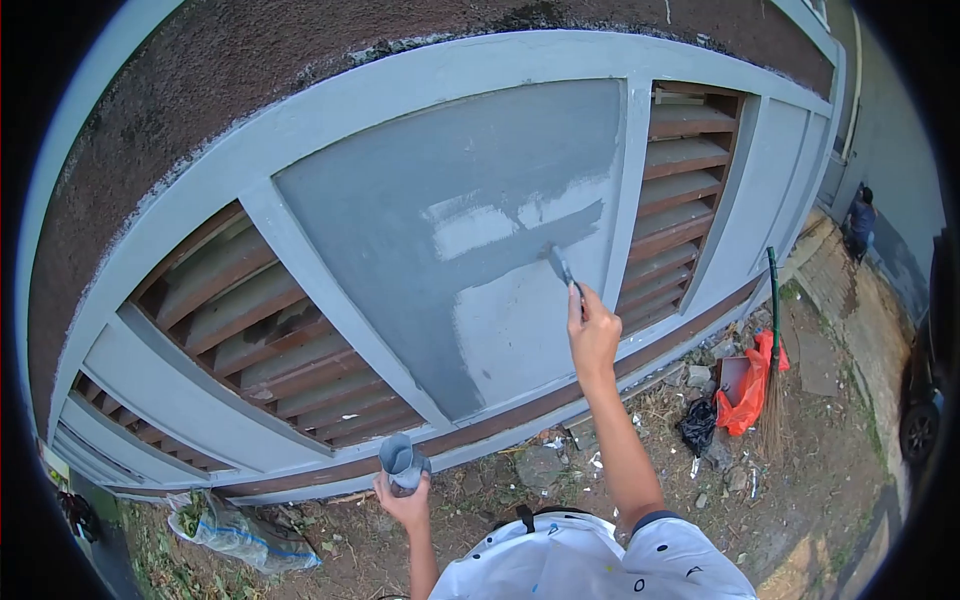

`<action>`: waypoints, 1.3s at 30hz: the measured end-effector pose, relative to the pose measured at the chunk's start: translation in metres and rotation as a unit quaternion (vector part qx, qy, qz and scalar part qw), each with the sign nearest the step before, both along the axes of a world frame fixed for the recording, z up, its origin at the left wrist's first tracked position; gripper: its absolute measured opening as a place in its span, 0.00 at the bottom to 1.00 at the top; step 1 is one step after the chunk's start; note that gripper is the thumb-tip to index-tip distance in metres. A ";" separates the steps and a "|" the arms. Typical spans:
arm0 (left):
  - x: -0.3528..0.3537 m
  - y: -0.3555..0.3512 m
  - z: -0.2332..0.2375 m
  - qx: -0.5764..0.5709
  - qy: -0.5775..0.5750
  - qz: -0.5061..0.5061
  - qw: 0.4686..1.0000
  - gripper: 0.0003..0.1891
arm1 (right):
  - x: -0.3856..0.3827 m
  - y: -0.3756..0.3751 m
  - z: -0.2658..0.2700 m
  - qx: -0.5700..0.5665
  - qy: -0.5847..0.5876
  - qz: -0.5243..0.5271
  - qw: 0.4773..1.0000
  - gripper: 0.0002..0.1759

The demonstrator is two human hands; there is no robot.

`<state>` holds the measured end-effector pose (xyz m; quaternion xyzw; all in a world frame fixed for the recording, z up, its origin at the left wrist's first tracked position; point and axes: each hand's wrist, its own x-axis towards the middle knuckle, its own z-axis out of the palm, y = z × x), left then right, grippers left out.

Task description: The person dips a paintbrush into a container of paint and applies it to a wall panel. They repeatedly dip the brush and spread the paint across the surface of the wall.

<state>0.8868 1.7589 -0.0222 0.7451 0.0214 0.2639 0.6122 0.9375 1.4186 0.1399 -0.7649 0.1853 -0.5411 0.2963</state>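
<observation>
My right hand is closed round the handle of a paintbrush. The bristles meet the wall panel at the end of a darker grey stroke. Fresh-looking darker grey covers the panel's top and left side, while lighter patches show in the middle and at lower right. Low and to the left, my left hand grips a cut-open plastic container with grey smears on it. How much paint is inside cannot be made out.
Brown slatted vents flank the panel. On the littered ground stand a broom, an orange plastic bag and a black bag. A white sack lies at left. Another person is by the far wall; a dark car is at right.
</observation>
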 end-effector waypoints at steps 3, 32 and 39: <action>-0.002 0.004 -0.004 0.021 -0.001 0.009 1.000 0.30 | -0.005 -0.037 0.011 0.018 -0.056 -0.067 0.996 0.10; 0.011 -0.011 -0.006 0.047 0.011 -0.003 0.999 0.31 | 0.017 0.081 0.033 -0.126 -0.024 0.120 0.984 0.11; 0.011 -0.014 -0.008 0.016 -0.003 -0.020 1.000 0.32 | 0.019 0.023 0.027 -0.105 -0.045 0.118 0.986 0.08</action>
